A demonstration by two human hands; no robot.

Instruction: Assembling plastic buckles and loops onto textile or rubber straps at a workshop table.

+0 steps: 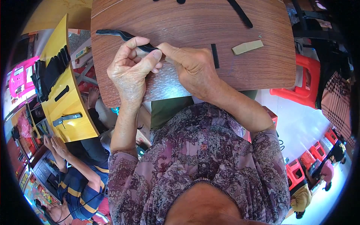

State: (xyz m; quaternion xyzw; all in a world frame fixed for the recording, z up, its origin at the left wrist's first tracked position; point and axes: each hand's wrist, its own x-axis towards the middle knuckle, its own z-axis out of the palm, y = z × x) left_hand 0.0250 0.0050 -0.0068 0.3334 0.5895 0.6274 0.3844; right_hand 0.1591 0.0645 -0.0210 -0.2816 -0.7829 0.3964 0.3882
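Above the near part of the brown wood-grain table (180,28), both hands meet on a narrow black strap (122,34) with a padded, folded look. My left hand (131,69) pinches it near one end between thumb and fingers, while the rest of it trails off to the far left. Closed at that same end, the thumb and fingertips of my right hand (195,67) touch the left fingertips. Just beyond the right hand lies a short black strip (215,56). To its right is a flat tan piece (247,47), and farther back rests a longer black strip (240,13).
At the left, a yellow table (78,129) carries a pile of black straps (50,71), a single black strip (62,93) and a dark tool (67,119). A person in a striped shirt (80,195) sits beside it. Right of my table stands a red stool (307,80).
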